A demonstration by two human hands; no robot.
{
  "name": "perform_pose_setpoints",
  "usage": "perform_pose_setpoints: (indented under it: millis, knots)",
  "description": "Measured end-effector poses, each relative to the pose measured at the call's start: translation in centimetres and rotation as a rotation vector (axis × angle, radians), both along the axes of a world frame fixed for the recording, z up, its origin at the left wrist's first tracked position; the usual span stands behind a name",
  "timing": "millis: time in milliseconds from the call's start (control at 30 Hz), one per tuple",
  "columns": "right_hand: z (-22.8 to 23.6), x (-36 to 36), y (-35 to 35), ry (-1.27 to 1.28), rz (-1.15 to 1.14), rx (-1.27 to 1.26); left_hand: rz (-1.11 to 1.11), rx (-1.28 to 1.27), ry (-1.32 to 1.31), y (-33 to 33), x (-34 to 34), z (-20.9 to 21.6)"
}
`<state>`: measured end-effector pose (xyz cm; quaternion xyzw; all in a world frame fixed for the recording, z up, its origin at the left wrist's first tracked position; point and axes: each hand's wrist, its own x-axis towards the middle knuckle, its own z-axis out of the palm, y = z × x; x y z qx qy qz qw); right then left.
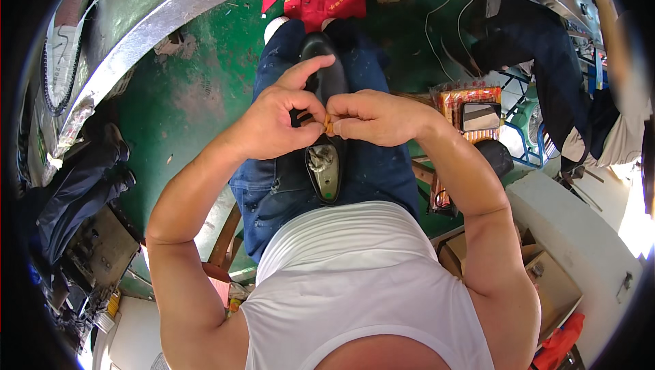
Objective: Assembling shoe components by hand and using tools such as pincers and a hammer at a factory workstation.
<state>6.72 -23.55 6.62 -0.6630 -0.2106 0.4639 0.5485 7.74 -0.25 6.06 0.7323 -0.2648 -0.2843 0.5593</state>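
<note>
head view: we see a black shoe (331, 83) lengthwise on the lap (263, 172), toe at the knee edge, heel at the waist edge; probably cradled between the thighs so both hands stay free. left hand (290, 111) and right hand (372, 117) pinch a small orange piece (328, 124) over the shoe's middle, thumbs against fingers, likely for fine control. shoe looks smooth, slightly glossy, long and tapered; crumpled greyish wad (321, 158) near heel; trousers woven blue, wrinkled. orange piece's material: we can't tell.

Left hand (283, 121) and right hand (379, 116) pinch orange material (329, 125) over a black shoe (331, 81).
</note>
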Motion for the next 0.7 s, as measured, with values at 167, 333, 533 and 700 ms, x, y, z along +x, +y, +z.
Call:
perform_pose_setpoints:
  millis: [167, 333, 533, 700]
  knots:
    - [0.6, -1.0, -0.4, -0.519, -0.057, -0.078, 0.049, 0.023, 0.053, 0.8, -0.4, 0.1]
    - [-0.6, -3.0, -2.5, -0.914, -0.008, -0.391, -0.135, 0.218, -0.363, 2.9, -1.3, -0.3]
    - [3.4, -4.8, 1.2, -1.163, -0.208, -0.165, 0.106, 0.168, -0.277, 2.8, -0.2, -0.7]
    - [0.7, -8.1, 3.2, -1.297, 0.157, -0.281, 0.225, 0.569, 0.089, -2.6, 5.1, -3.3]
